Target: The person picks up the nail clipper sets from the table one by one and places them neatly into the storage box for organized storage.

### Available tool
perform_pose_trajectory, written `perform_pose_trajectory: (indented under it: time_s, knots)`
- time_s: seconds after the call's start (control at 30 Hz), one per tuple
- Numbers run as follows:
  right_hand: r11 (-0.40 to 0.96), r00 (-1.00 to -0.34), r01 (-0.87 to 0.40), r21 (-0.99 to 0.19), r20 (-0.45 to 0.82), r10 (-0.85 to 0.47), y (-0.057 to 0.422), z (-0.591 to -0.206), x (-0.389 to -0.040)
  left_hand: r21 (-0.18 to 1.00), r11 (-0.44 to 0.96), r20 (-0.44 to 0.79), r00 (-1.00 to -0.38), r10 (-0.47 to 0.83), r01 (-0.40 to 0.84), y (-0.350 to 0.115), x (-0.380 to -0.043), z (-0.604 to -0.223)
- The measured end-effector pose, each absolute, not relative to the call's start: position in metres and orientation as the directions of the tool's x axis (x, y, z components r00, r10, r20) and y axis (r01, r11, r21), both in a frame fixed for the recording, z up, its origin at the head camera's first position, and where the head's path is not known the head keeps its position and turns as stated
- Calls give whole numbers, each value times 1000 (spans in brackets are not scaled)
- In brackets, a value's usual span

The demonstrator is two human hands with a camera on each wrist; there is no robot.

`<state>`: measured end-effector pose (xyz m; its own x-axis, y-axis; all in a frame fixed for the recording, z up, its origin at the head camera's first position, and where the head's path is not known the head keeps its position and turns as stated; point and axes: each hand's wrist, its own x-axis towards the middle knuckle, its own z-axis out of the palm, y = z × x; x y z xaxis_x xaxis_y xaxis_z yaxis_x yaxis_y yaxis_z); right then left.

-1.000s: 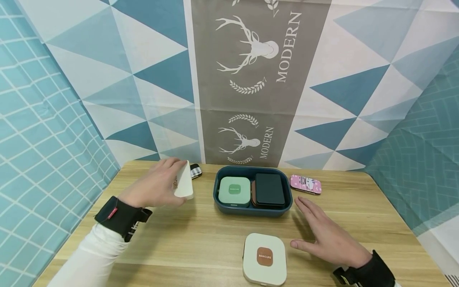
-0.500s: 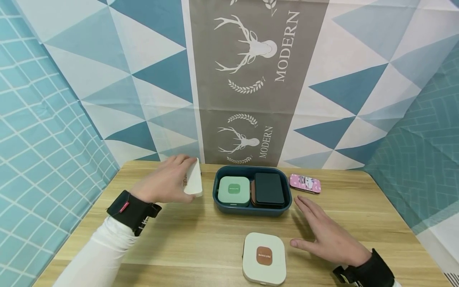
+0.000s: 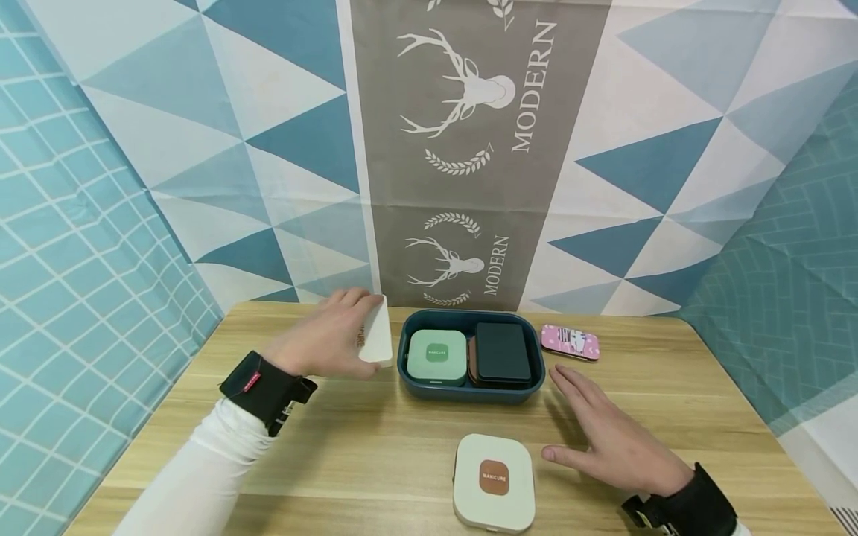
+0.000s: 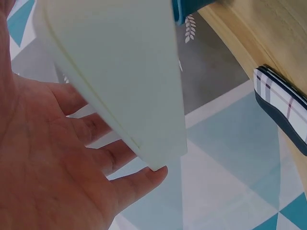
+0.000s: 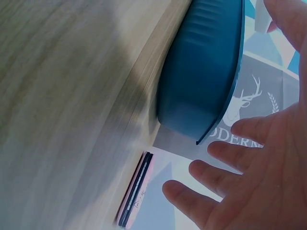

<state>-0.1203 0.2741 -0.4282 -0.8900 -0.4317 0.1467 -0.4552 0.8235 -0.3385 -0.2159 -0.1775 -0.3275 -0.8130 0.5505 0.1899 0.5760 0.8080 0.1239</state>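
My left hand (image 3: 322, 335) grips a flat cream-white manicure case (image 3: 379, 333) by its edges, tilted steeply, just left of the dark blue bin (image 3: 472, 394). In the left wrist view, fingertips lie along the lower edge of this case (image 4: 124, 72). Inside the bin sit a mint-green manicure case (image 3: 437, 366), a sliver of a brown case (image 3: 473, 361) and a black case (image 3: 504, 353). My right hand (image 3: 613, 439) has its fingers extended at the bin's right front corner and holds nothing. Between it and the front lies another cream manicure case (image 3: 494, 506), brown label up.
A pink patterned case (image 3: 570, 342) lies right of the bin. Behind the held case, a plaid case (image 4: 280, 103) shows only in the left wrist view. Patterned cloth (image 3: 456, 179) hangs along the back edge of the wooden table (image 3: 375, 454).
My left hand has moved right with the cream-white case, closer to the bin, and now hides the plaid case in the head view. The right hand stays in place.
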Motion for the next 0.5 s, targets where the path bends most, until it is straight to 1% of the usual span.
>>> perform_pose_trajectory:
  time_s: [0.5]
  knots:
    - [825, -895, -444, -350, 139, -423, 274, -428, -121, 129, 788, 175, -796, 580, 603, -150, -223, -327]
